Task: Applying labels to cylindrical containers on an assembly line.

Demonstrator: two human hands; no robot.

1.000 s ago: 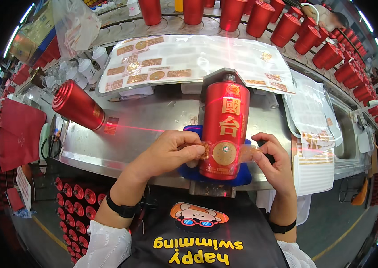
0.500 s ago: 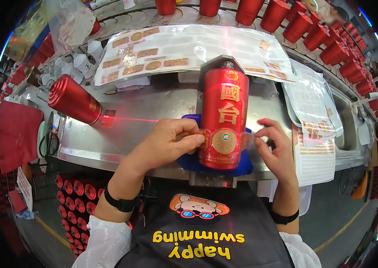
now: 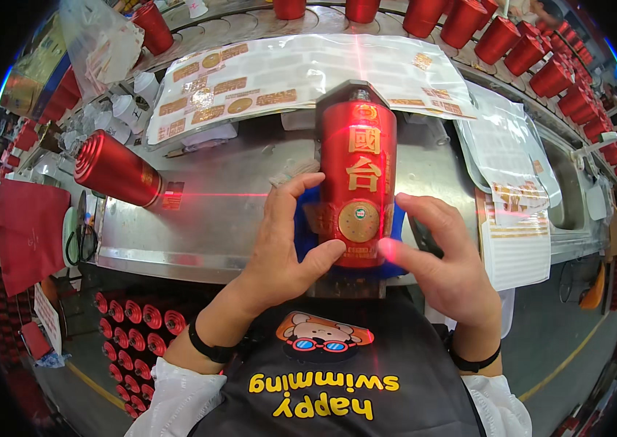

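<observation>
A tall red bottle with gold lettering lies tilted on its blue rest, its dark cap end pointing away from me. Low on its front sits a label with a round gold middle and side strips; the left strip stands slightly off the bottle. My left hand grips the left side, with index finger and thumb set wide apart. From the right, my right hand touches the bottle with its index finger and thumb. Some fingers of each hand are hidden. A pale, translucent piece lies by my left index finger, too blurred to name.
Another red bottle lies at the left, near a small red label. Behind are label sheets and a curved conveyor carrying red bottles. More sheets and a sink are at the right.
My fingers have let go of the label's two side strips. Both hands have spread and now rest along the bottle's sides. The view has shifted slightly.
</observation>
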